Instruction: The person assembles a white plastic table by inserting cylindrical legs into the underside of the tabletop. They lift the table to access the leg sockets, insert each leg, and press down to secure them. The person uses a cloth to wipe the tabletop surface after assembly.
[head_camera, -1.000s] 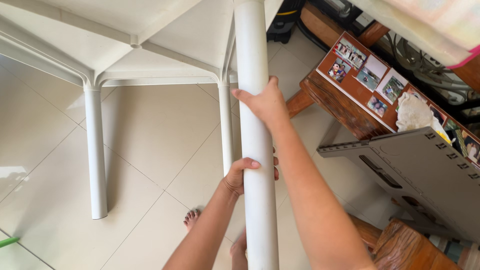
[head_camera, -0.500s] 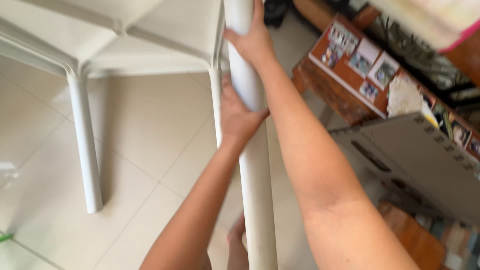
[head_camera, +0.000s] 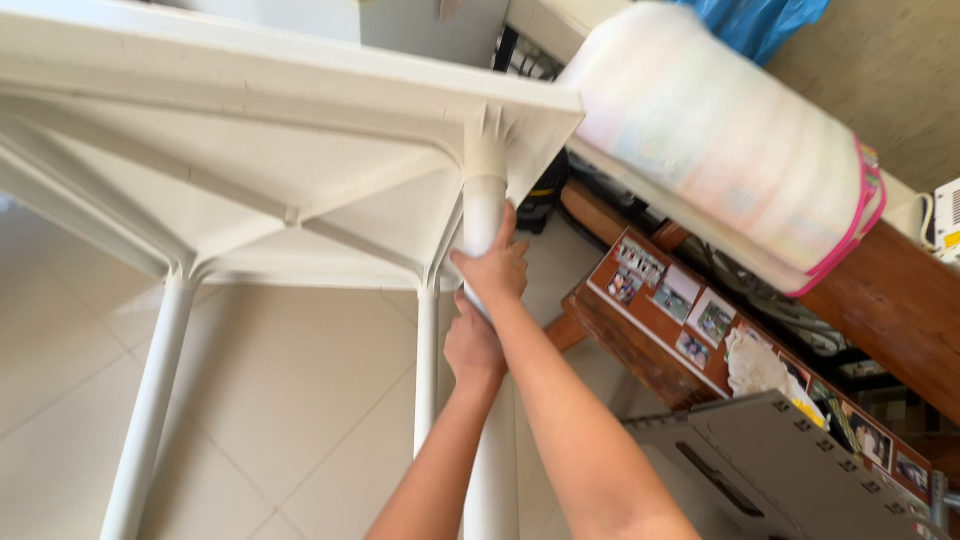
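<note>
A white plastic table (head_camera: 250, 130) lies tipped, its ribbed underside toward me. A white round table leg (head_camera: 484, 200) meets the socket at the table's near corner. My right hand (head_camera: 492, 268) grips this leg high up, just below the socket. My left hand (head_camera: 472, 346) grips the same leg right under the right hand. Lower down, the leg runs behind my forearms to the bottom edge of the view.
Two more white legs (head_camera: 150, 400) (head_camera: 427, 360) stick out from the table over a pale tiled floor (head_camera: 300, 400). To the right stand a wooden board with photos (head_camera: 660, 330), a grey plastic panel (head_camera: 800, 470), a rolled pale mat with pink trim (head_camera: 730, 140) and a wooden bench (head_camera: 880, 300).
Both hands have slid up the leg toward the table corner, and the leg's top now sits at the socket. My view has tilted upward.
</note>
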